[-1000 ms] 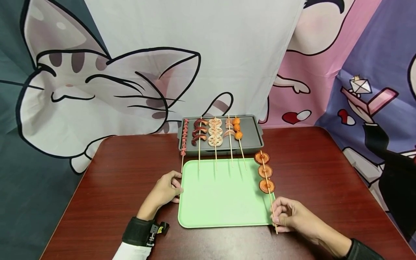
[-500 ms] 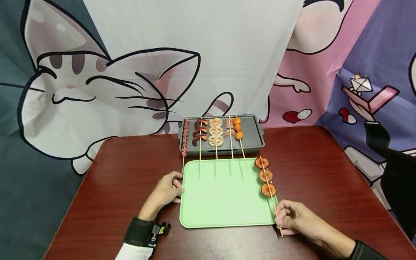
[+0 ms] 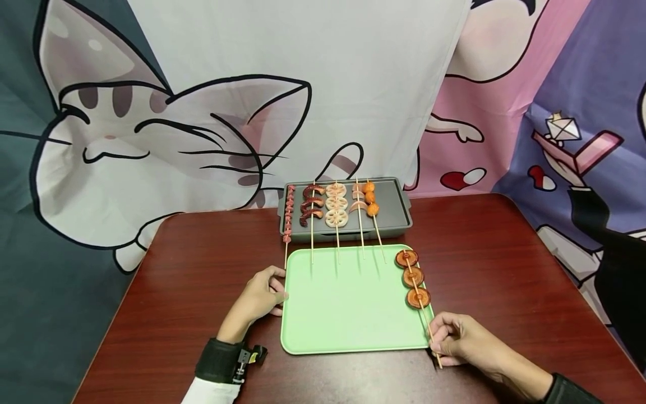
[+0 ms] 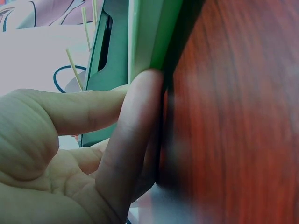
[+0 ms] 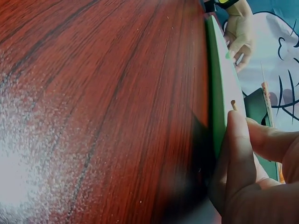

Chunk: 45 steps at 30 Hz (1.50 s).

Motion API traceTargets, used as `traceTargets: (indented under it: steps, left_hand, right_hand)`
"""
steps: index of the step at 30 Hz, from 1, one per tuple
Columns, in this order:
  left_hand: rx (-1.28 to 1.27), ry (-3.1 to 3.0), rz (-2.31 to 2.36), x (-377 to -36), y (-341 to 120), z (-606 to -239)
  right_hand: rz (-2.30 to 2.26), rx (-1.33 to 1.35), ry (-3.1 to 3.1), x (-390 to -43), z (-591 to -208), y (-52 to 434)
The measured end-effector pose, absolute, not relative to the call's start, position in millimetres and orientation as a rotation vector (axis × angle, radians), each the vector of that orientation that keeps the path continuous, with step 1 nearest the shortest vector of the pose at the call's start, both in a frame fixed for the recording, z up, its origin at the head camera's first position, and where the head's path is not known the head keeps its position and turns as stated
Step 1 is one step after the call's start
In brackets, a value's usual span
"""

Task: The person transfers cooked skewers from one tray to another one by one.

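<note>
A light green tray (image 3: 353,314) lies on the table in front of a grey grill pan. My left hand (image 3: 259,294) pinches its left rim; in the left wrist view, fingers (image 4: 142,102) meet the green side. My right hand (image 3: 456,336) holds the stick of a skewer (image 3: 413,276) at the tray's right edge. Three round brown slices, resembling mushroom caps, are threaded on that skewer, over the tray's right rim. The stick's end (image 5: 234,103) pokes out past my fingertips in the right wrist view.
Several food skewers lie across the grill pan (image 3: 393,207): pink pieces (image 3: 287,216), curved dark pieces (image 3: 312,205), lotus root slices (image 3: 336,204), pale curved pieces (image 3: 358,196) and orange balls (image 3: 370,199). Their sticks reach toward the green tray. A cartoon-printed cloth (image 3: 227,50) hangs behind the table (image 3: 166,314).
The brown-slice skewer has come lower and nearer the front, down to the tray's right rim. My right hand has moved slightly right with it. My left hand keeps its place on the rim.
</note>
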<state>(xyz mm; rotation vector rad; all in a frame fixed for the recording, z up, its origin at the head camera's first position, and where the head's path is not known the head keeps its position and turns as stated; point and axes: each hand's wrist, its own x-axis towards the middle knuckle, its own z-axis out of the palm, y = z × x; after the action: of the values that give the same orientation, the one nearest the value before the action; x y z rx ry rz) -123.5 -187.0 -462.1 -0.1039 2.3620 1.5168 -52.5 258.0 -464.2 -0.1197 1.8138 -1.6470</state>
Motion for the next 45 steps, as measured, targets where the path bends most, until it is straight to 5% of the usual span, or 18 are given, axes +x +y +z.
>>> traceTargets:
  steps: [45]
  left_hand:
    - [-0.089, 2.372, 1.521, -123, -187, -462]
  right_hand:
    - [-1.428, -0.419, 2.149, -78, -441, 262]
